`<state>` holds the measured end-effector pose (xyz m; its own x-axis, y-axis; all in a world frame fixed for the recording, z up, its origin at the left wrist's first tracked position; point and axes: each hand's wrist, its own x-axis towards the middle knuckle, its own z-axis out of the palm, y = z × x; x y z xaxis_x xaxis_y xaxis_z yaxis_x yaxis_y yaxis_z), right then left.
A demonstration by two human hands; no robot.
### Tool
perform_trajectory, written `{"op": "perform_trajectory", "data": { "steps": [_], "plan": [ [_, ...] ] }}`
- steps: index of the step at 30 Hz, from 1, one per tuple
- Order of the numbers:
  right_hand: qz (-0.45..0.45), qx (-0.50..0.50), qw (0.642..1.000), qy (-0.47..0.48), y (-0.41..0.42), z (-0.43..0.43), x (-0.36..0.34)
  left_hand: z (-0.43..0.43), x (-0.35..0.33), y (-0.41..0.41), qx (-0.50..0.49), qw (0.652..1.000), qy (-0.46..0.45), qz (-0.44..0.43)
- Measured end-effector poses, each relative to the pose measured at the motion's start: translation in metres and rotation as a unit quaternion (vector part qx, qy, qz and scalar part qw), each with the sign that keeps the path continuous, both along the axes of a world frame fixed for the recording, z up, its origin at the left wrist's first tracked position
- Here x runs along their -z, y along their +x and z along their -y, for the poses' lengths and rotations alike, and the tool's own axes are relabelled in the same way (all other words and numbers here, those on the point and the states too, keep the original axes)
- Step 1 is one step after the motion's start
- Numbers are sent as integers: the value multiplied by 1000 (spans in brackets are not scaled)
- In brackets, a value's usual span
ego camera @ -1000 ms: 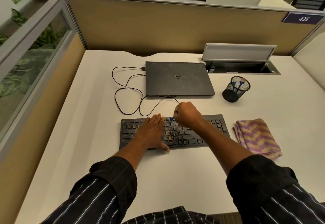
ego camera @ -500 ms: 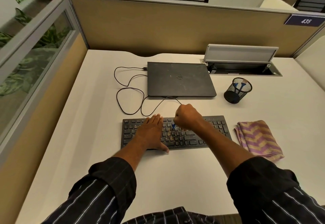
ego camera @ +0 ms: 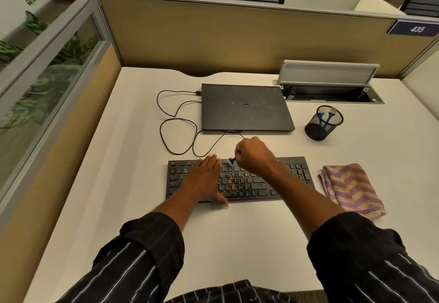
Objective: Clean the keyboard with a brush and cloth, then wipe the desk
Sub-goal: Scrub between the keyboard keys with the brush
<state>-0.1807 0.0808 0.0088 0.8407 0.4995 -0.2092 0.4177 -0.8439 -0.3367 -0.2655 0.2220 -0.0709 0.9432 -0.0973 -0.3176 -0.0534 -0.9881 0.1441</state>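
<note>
1 left hand (ego camera: 205, 179) lies flat on the left half of 1 keyboard (ego camera: 244, 185) at centre frame, fingers straight. Crumbs sit on the middle keys. 1 right hand (ego camera: 253, 154) is fisted round 1 brush (ego camera: 231, 161) at the top row. Only the blue-white tip shows; the handle is hidden. Above: 1 closed laptop (ego camera: 244, 108). Right: 1 mesh cup (ego camera: 323, 123) and 1 folded cloth (ego camera: 351, 188) on the desk (ego camera: 133, 184).

brush stroke | right hand (ego camera: 254, 154), gripping the small blue-and-white brush (ego camera: 231, 161) | bristles back from the middle key rows to the top row at the far edge of the black keyboard (ego camera: 247, 185) | same spot as a second ago
</note>
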Motion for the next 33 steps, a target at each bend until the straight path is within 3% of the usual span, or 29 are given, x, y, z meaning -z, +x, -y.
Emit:
{"op": "perform_trajectory", "data": {
  "steps": [15,22,28,33],
  "plan": [
    [-54,20,997,-43,0,3,-1,-6,-2,-3,-8,1000,-8,-5],
    [-50,55,997,15,-1,-8,-2,-10,-1,-5,-11,1000,0,-6],
    [-80,40,996,-29,-6,-11,0,-11,0,-6,-9,1000,1,-3],
    [-37,58,998,12,-2,-12,-1,-11,-1,-6,-5,1000,5,0]
  ]
}}
